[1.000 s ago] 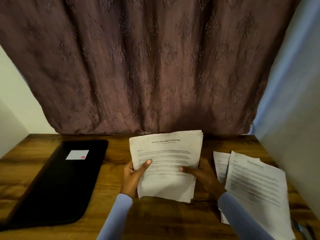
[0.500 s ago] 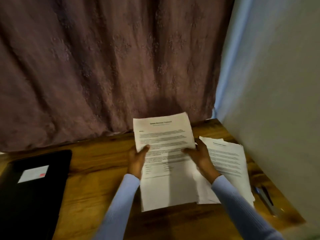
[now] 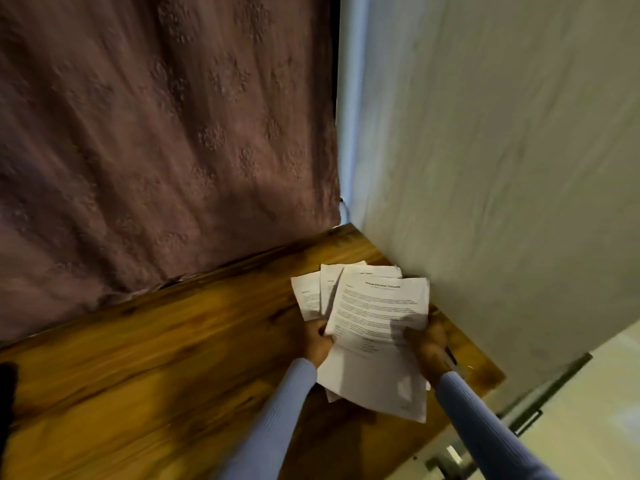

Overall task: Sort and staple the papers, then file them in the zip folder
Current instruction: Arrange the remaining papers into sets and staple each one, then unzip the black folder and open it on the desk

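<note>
You are gripping the white printed paper sheets [image 3: 377, 317] at lower right of the frame, left hand [image 3: 317, 342] and right hand [image 3: 429, 346] curled on opposite side edges, long axis running away from you, over the fanned loose pile [image 3: 310, 294] beneath.

1. Left arm: a long, close-fitting sleeve of light blue, finely ribbed knit fabric [image 3: 273, 424] covers it as far as the wrist.
2. Right arm: a matching light blue ribbed knit sleeve [image 3: 485, 427] ends in a snug cuff at the wrist.
3. Bare left hand [image 3: 317, 342] and bare right hand [image 3: 429, 348]: no gloves; any rings are too blurred to tell.
</note>
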`<act>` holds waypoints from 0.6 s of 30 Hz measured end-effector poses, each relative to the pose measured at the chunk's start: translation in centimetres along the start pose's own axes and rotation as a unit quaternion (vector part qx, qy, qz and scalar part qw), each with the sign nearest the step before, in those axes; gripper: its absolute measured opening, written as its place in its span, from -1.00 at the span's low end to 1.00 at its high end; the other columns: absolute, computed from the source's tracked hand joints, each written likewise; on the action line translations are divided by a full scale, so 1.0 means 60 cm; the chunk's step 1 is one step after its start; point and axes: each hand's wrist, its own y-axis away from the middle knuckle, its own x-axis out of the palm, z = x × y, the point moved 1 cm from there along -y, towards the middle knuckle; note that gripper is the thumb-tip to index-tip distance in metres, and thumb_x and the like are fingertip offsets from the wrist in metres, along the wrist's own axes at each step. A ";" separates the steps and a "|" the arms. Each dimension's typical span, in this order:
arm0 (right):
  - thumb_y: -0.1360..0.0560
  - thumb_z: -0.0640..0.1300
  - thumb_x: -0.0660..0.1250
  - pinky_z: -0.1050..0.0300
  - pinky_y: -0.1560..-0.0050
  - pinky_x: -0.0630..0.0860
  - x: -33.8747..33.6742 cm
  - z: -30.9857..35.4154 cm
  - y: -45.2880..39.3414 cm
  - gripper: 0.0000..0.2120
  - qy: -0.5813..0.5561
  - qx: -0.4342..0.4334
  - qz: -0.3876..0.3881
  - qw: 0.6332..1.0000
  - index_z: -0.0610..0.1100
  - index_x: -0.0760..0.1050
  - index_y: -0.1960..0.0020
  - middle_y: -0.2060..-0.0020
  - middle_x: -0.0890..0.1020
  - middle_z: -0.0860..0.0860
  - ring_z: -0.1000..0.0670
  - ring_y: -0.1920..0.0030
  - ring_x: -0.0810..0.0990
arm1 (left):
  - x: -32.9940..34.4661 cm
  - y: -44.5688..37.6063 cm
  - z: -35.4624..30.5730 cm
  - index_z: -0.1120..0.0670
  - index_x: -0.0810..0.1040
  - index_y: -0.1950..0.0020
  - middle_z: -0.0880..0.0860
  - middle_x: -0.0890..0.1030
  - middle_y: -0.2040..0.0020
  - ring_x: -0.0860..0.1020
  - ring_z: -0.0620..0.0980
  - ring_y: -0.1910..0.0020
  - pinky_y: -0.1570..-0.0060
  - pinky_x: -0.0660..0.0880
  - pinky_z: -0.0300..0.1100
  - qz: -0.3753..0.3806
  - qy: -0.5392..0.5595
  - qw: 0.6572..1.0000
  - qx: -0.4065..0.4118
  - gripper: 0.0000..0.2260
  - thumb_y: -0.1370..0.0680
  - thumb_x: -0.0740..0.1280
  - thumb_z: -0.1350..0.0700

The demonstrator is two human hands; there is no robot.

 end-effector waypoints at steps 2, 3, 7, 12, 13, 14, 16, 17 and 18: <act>-0.49 -0.20 0.35 -0.05 -0.05 0.57 -0.002 0.001 0.004 -0.69 0.026 -0.016 0.011 0.999 -0.02 0.40 -0.19 -0.06 0.56 -0.01 -0.05 -0.02 0.58 | 0.007 0.006 -0.001 0.34 0.55 -0.13 0.26 0.57 -0.13 0.52 0.16 -0.14 0.00 0.38 -0.25 0.005 -0.005 1.000 0.008 -0.72 -0.44 0.29 0.48; -0.49 -0.18 0.34 -0.03 -0.06 0.56 -0.001 0.001 0.008 -0.68 0.043 -0.023 0.019 0.999 -0.03 0.38 -0.22 -0.08 0.55 -0.01 -0.06 -0.05 0.57 | 0.007 0.011 -0.001 0.33 0.55 -0.14 0.26 0.58 -0.13 0.52 0.14 -0.13 0.00 0.39 -0.26 0.003 -0.005 1.000 0.010 -0.72 -0.44 0.29 0.47; -0.57 -0.11 0.20 0.09 -0.05 0.55 -0.003 -0.006 0.034 -0.65 0.113 -0.065 0.034 0.991 0.05 0.23 -0.32 -0.16 0.47 0.03 -0.02 -0.17 0.50 | 0.000 0.032 -0.001 0.32 0.58 -0.09 0.23 0.61 -0.05 0.54 0.17 -0.12 0.02 0.43 -0.22 -0.015 -0.010 1.000 0.005 -0.78 -0.47 0.29 0.43; -0.55 -0.19 0.24 0.17 -0.20 0.46 0.019 -0.010 0.079 -0.52 0.250 -0.176 0.060 0.950 -0.11 0.20 -0.43 -0.33 0.37 -0.08 -0.04 -0.26 0.42 | -0.023 0.077 0.005 0.21 0.55 -0.12 0.09 0.59 -0.06 0.55 0.05 -0.09 0.08 0.52 -0.25 -0.052 -0.061 0.997 -0.005 -0.82 -0.53 0.30 0.27; -0.52 -0.22 0.28 0.29 -0.11 0.48 0.034 -0.008 0.090 -0.50 0.248 -0.198 0.066 0.946 -0.14 0.23 -0.42 -0.31 0.39 -0.10 -0.02 -0.21 0.46 | -0.033 0.084 0.010 0.16 0.54 -0.14 0.04 0.57 -0.05 0.53 0.00 -0.06 0.15 0.50 -0.31 -0.066 -0.068 0.995 -0.011 -0.81 -0.54 0.30 0.24; -0.49 -0.23 0.31 0.32 -0.08 0.46 0.051 -0.008 0.100 -0.50 0.264 -0.230 0.092 0.932 -0.15 0.28 -0.39 -0.28 0.43 -0.12 -0.03 -0.19 0.48 | -0.046 0.093 0.018 0.14 0.53 -0.16 0.02 0.56 -0.06 0.53 -0.01 -0.06 0.14 0.49 -0.33 -0.087 -0.078 0.993 -0.014 -0.80 -0.54 0.30 0.20; -0.45 -0.22 0.36 0.19 -0.16 0.46 0.095 0.002 0.129 -0.54 0.297 -0.276 0.168 0.899 -0.16 0.37 -0.33 -0.24 0.49 -0.12 -0.09 -0.21 0.50 | -0.082 0.110 0.039 0.09 0.53 -0.20 0.04 0.57 -0.13 0.54 0.03 -0.11 0.00 0.51 -0.19 -0.142 -0.108 0.984 -0.010 -0.76 -0.54 0.32 0.12; -0.46 -0.20 0.35 0.14 -0.19 0.46 0.118 0.012 0.147 -0.59 0.301 -0.272 0.207 0.890 -0.18 0.42 -0.30 -0.22 0.50 -0.11 -0.10 -0.21 0.49 | -0.107 0.122 0.050 0.06 0.54 -0.19 0.06 0.59 -0.13 0.55 0.04 -0.09 -0.01 0.51 -0.13 -0.173 -0.129 0.976 -0.009 -0.76 -0.53 0.32 0.08; -0.47 -0.18 0.32 0.10 -0.20 0.46 0.142 0.019 0.163 -0.65 0.293 -0.261 0.255 0.884 -0.20 0.46 -0.25 -0.19 0.52 -0.12 -0.11 -0.19 0.50 | -0.131 0.135 0.059 0.04 0.56 -0.18 0.08 0.62 -0.08 0.57 0.06 -0.05 0.03 0.51 -0.11 -0.198 -0.151 0.968 -0.015 -0.76 -0.53 0.33 0.05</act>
